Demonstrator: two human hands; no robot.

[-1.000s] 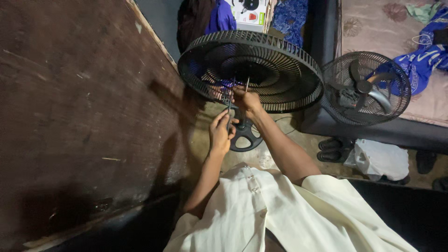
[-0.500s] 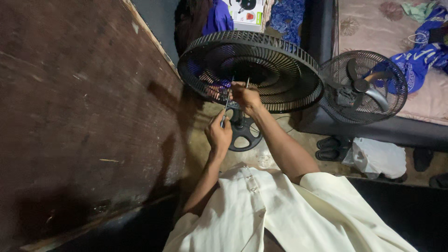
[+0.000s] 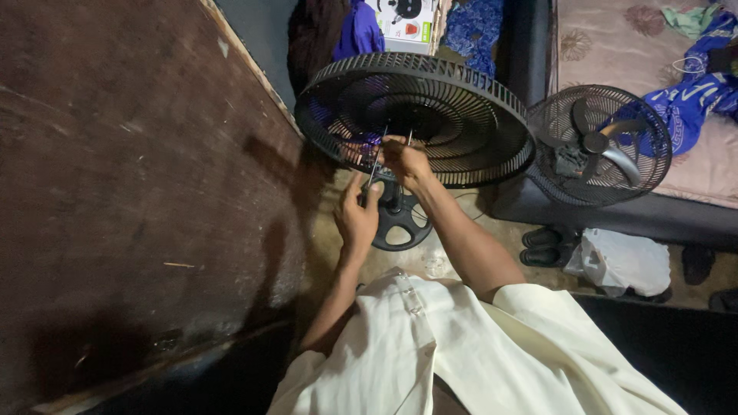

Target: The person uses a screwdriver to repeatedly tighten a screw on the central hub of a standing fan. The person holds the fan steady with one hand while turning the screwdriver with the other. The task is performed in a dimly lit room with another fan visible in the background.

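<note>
Big fan [image 3: 430,115] w/ black grille sits tilted on its stand, round base [image 3: 398,223] on the floor right below, btwn the dark wood panel [image 3: 115,192] and the bed [image 3: 653,46]. Right hand [image 3: 405,163] is up at the lower rim/back of the grille, fingers closed around thin metal rods or wires [image 3: 384,138]; can't tell exactly which, too dark. Left hand [image 3: 357,217] is lower, by the stand neck just above the base, fingers half curled, thumb up; looks like it steadies a thin shaft, poss. a screwdriver, but can't confirm it's clamped. Risks, imo: 1) head is heavy and leaning, only a narrow neck under it, so if the left hand lets go the whole thing could tip toward the panel or onto the person. 2) thin rods near the fingers: a slip could poke or pinch the right hand against the grille ribs. 3) light is poor, so a small fastener dropped here would vanish on the dirt floor among the sandals [image 3: 542,246] and plastic bag [image 3: 619,261]. 4) 2nd fan [image 3: 600,146] stands just beside on the right; a swing of the big grille could knock it.
</note>
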